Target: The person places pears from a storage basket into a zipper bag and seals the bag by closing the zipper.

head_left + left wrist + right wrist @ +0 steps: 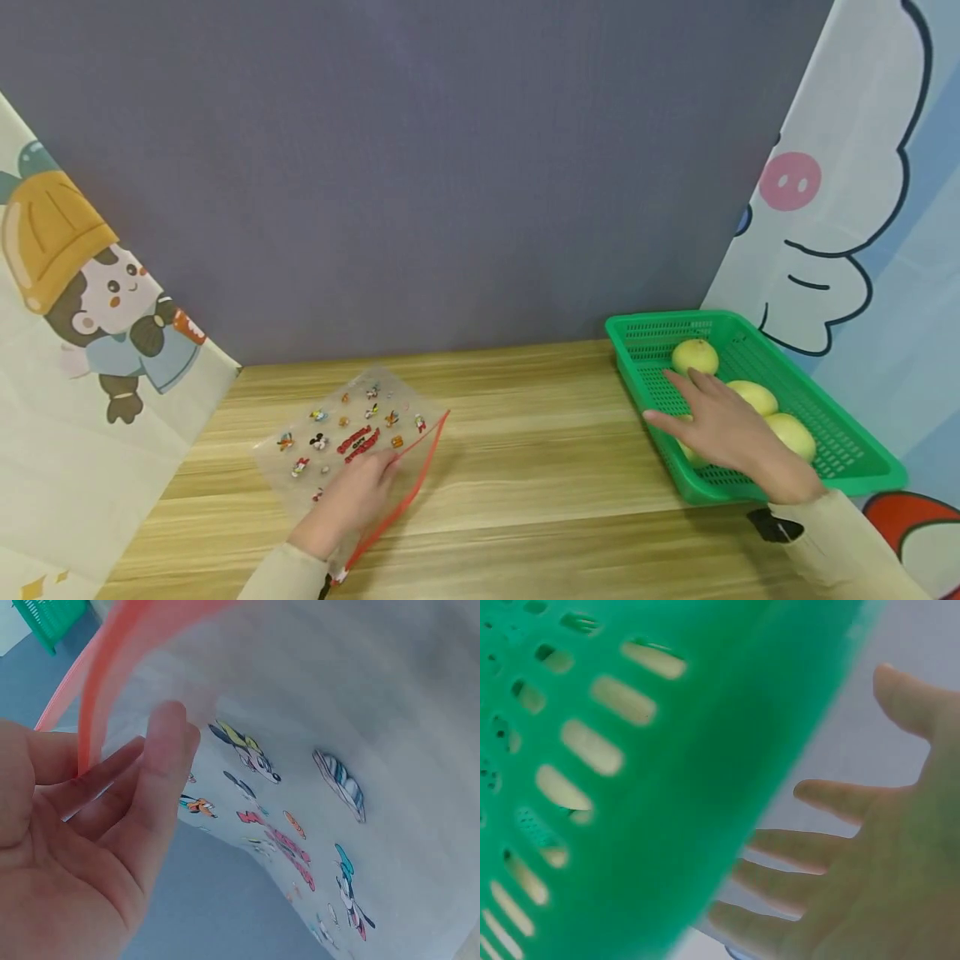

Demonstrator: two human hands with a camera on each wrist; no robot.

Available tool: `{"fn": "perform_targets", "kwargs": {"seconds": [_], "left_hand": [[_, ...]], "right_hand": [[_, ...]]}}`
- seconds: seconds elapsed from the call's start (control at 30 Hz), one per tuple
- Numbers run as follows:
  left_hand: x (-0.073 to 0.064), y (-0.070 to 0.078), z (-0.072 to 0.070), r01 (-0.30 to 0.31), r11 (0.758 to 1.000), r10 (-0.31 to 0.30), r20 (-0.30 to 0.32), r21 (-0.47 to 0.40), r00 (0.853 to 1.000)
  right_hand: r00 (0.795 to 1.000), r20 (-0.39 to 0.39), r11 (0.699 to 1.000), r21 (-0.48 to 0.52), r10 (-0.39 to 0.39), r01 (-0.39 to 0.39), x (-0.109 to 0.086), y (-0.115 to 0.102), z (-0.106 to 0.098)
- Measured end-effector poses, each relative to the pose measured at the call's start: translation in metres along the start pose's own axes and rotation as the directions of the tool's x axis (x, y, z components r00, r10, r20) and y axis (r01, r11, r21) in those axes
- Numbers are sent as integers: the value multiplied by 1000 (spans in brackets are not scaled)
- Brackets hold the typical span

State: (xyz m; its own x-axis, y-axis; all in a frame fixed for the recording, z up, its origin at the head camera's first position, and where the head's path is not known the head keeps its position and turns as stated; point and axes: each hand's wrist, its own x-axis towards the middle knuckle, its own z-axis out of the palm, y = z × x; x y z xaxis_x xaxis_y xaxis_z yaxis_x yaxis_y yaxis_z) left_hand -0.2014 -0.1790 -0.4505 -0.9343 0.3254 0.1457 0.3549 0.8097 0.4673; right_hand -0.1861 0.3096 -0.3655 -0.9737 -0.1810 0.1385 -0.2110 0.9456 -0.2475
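A clear zip bag (341, 425) with cartoon prints and a red zip edge (408, 498) lies slanted over the left of the table. My left hand (354, 493) grips its open edge; in the left wrist view the red strip (94, 697) runs between thumb and fingers. On the right, my right hand (723, 427) hovers over a green plastic basket (832, 417), fingers spread and holding nothing. Several round pale-yellow fruits (695, 357) sit in the basket, some partly covered by this hand. The basket wall (705, 750) fills much of the right wrist view, beside the spread fingers.
The wooden table (525, 467) spans the space between bag and basket. A grey panel (450, 167) stands along its back edge. Printed cartoon sheets rise at the left (45, 417) and the right (847, 167), the right one close behind the basket.
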Motion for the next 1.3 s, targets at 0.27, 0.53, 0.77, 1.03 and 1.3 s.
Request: {"fn": "perform_targets", "kwargs": {"seconds": [0.27, 0.53, 0.77, 1.03, 1.3], "left_hand": [[5, 5, 3, 70, 989, -71, -4, -128, 997], [9, 10, 10, 87, 965, -80, 36, -249, 996], [11, 11, 14, 67, 934, -49, 59, -350, 997], [11, 12, 16, 70, 908, -44, 73, -413, 996], [10, 13, 18, 80, 912, -55, 73, -402, 996]], "right_hand": [[999, 25, 999, 29, 39, -40, -6, 13, 4], [997, 38, 997, 23, 67, -68, -8, 22, 8], [996, 49, 996, 31, 76, -78, -9, 28, 11], [991, 86, 993, 53, 104, -109, -7, 33, 14], [987, 111, 993, 33, 113, -117, -5, 39, 17]]}}
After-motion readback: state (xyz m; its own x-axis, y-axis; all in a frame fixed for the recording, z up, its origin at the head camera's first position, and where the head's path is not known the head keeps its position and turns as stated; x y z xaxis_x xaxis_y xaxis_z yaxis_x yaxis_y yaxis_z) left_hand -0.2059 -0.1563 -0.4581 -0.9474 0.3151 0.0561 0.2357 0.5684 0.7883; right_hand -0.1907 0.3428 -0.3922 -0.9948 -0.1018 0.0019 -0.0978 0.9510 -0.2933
